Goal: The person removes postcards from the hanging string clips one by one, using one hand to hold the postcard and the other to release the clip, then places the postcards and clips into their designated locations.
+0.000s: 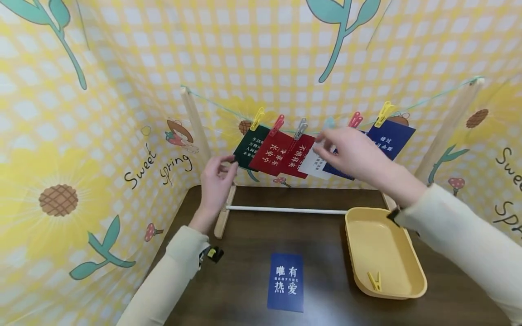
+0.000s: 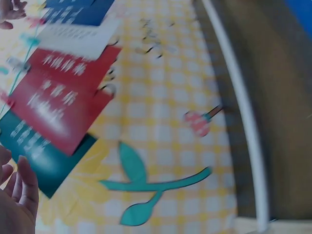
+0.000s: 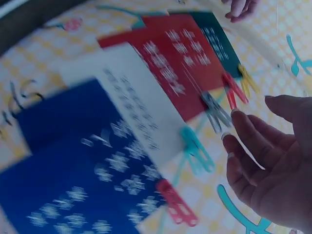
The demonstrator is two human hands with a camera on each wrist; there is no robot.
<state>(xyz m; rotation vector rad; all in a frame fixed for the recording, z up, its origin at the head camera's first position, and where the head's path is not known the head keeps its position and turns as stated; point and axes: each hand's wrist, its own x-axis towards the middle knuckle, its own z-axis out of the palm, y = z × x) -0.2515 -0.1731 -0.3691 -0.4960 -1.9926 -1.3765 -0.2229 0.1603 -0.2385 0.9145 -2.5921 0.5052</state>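
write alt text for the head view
A person's left hand and right hand are near six rectangular green, red, white and blue cards, clipped by multicoloured plastic clothespins to a green string between pale wooden posts. Below, a dark brown table holds another blue rectangular card and a yellow plastic tray containing one yellow plastic clothespin.

there are seven cards, seven clothespins, two hands, two posts, one line, one tray.

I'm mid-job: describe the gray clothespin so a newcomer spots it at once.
In the head view, find the string between two wooden posts. From its left end, pass a yellow clothespin, then a red clothespin; third comes the gray clothespin, clipping a red card. No other clothespin in the row is gray.
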